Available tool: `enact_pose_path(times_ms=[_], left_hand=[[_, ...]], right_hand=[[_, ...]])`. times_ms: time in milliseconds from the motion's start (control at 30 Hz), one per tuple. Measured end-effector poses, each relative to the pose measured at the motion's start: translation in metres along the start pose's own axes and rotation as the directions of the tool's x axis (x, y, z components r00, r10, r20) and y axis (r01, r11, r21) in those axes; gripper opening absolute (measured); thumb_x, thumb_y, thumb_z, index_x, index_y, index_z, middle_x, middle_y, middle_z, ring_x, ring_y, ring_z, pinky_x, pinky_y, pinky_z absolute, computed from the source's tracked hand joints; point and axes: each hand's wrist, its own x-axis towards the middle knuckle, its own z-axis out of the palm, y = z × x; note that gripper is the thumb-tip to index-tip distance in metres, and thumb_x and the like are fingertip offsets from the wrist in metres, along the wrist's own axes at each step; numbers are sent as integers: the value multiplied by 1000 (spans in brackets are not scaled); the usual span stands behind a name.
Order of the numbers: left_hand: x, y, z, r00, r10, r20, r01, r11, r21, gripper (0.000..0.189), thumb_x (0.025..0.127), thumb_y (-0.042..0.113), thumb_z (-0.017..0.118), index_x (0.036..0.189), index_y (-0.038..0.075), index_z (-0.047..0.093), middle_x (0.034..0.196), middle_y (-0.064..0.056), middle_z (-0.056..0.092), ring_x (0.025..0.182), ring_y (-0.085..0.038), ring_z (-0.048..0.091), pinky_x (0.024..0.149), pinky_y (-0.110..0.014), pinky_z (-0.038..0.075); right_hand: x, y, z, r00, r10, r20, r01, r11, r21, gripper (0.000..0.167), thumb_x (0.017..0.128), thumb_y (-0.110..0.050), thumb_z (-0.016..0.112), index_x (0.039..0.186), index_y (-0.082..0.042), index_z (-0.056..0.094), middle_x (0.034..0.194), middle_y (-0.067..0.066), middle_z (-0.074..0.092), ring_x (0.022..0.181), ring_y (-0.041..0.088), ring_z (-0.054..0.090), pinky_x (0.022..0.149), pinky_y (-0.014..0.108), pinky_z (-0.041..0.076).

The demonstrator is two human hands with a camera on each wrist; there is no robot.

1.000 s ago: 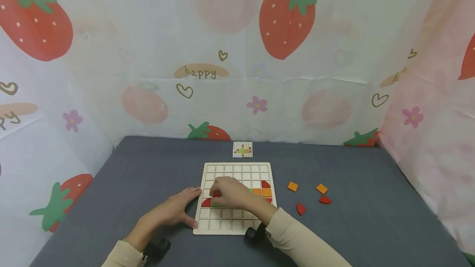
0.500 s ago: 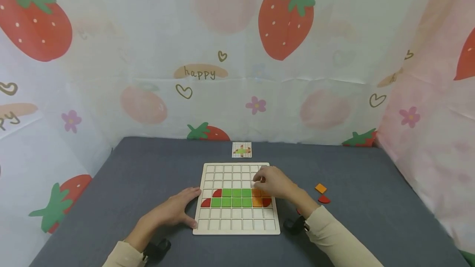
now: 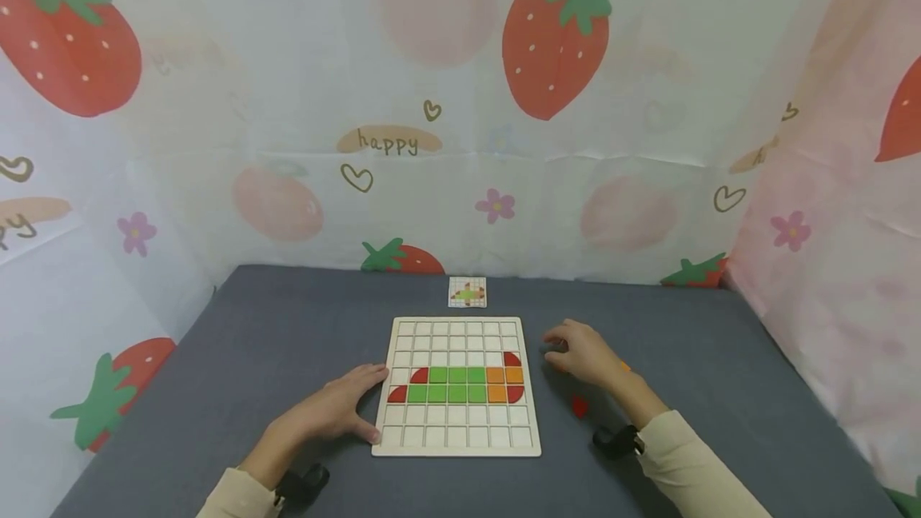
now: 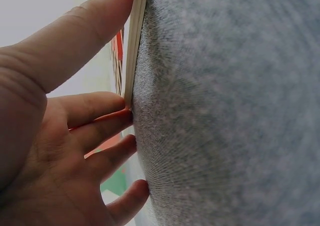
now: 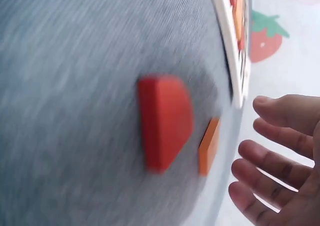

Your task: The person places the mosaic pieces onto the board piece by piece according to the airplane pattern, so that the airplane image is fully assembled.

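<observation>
A square wooden grid board (image 3: 460, 436) lies on the dark table, with green squares (image 3: 456, 384), orange squares (image 3: 496, 384) and red rounded pieces (image 3: 398, 395) set in its cells. My left hand (image 3: 327, 408) rests at its left edge, thumb and fingers spread; in the left wrist view the thumb (image 4: 87, 34) touches the board's rim. Right of the board, my right hand (image 3: 586, 354) hovers over the cloth with loosely bent fingers and nothing between them. Near it lie a red rounded piece (image 5: 167, 123) and an orange square piece (image 5: 210, 147), the latter mostly hidden by the wrist in the head view.
A small pattern card (image 3: 468, 292) lies behind the board near the table's back edge. Strawberry-printed cloth (image 3: 460, 102) hangs behind and at both sides. The grey cloth (image 3: 302, 318) covers the tabletop around the board.
My right hand has left the board's left part and moved right, off the board. The red piece it was at now sits in a cell. My left hand has stayed put.
</observation>
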Motion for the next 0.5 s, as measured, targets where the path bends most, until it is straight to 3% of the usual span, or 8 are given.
enact_pose_path(times_ms=[500], left_hand=[[0, -2, 1, 1000, 5, -10, -5, 1000, -7, 97, 65, 27, 88, 144, -4, 42, 151, -21, 40, 143, -41, 32, 110, -63, 28]], right_hand=[[-8, 17, 0, 999, 45, 29, -42, 995, -91, 25, 80, -14, 76, 101, -1, 73, 88, 5, 62, 80, 20, 60, 74, 39, 51]])
